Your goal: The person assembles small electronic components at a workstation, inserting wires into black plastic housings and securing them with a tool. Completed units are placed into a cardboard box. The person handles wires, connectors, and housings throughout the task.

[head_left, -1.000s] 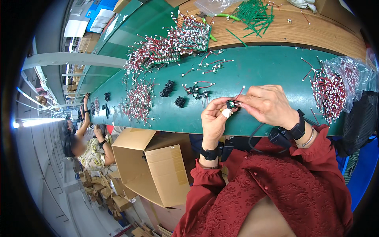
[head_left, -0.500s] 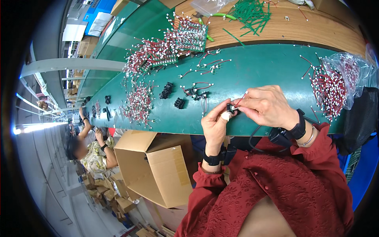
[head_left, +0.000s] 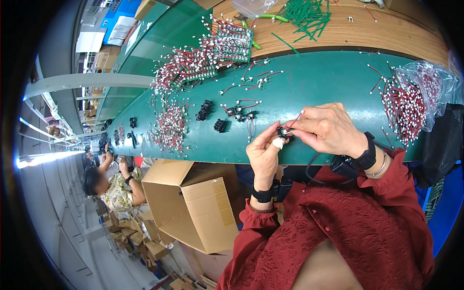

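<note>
Over the near edge of the green work surface (head_left: 309, 87), my left hand (head_left: 262, 159) pinches a small black plastic part (head_left: 281, 131) between thumb and fingers. A white covering wraps the left thumb's tip. My right hand (head_left: 331, 128) grips a short red wire lead (head_left: 294, 123) against that part; a white connector end shows by its fingertips. Whether the lead is seated in the part cannot be made out. Left of my hands lie several black parts with leads (head_left: 239, 114) and black blocks (head_left: 204, 110). A pile of red leads with white connectors (head_left: 403, 111) lies to the right.
Green circuit boards with leads (head_left: 227, 46) stand at the back left, beyond another pile of leads (head_left: 169, 125). Green strips (head_left: 307, 19) lie on the wooden top. An open cardboard box (head_left: 205, 212) sits below the edge. A co-worker (head_left: 113, 186) works further left.
My hands keep almost the same pose, the black part and lead still between them. The co-worker's raised arm has shifted slightly. The whole view has moved a little.
</note>
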Motion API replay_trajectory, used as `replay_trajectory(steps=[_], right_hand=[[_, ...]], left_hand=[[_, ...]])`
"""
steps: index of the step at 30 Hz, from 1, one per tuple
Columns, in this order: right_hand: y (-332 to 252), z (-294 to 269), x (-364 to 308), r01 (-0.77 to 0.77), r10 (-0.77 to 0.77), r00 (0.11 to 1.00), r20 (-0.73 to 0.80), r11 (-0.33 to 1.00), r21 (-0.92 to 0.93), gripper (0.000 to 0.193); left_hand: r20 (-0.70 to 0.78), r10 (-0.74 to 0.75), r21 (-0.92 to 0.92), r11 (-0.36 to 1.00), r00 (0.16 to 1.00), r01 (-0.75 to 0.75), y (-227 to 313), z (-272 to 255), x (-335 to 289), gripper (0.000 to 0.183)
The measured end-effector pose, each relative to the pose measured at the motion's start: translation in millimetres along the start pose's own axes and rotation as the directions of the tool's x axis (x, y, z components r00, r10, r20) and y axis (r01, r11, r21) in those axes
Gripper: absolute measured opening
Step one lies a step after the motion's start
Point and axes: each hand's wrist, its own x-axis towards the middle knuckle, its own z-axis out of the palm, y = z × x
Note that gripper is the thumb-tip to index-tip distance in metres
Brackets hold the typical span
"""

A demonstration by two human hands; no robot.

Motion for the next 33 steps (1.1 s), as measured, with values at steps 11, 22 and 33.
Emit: replay_trajectory(steps=[11,22,33], right_hand=[[1.6,-2.6,-0.3,0.142,-0.142,0.990,0.008,0.989,-0.030,0.010],[-1.5,1.9,2.1,0.137,-0.142,0.989,-0.034,0.984,-0.116,0.008],[7.3,-6.4,9.1,0.000,-0.009,0.983,-0.182,0.999,-0.046,0.010]], left_hand=[[0.018,0.063,0.193,0.979,0.998,-0.066,-4.1,-2.2,-6.9,0.032],[0.029,-0.020,0.141,0.990,0.999,0.015,-1.8,-2.4,0.2,0.033],[-0.008,-0.029,-0.256,0.966,1.000,0.026,34.1,-19.1,-3.0,0.040]])
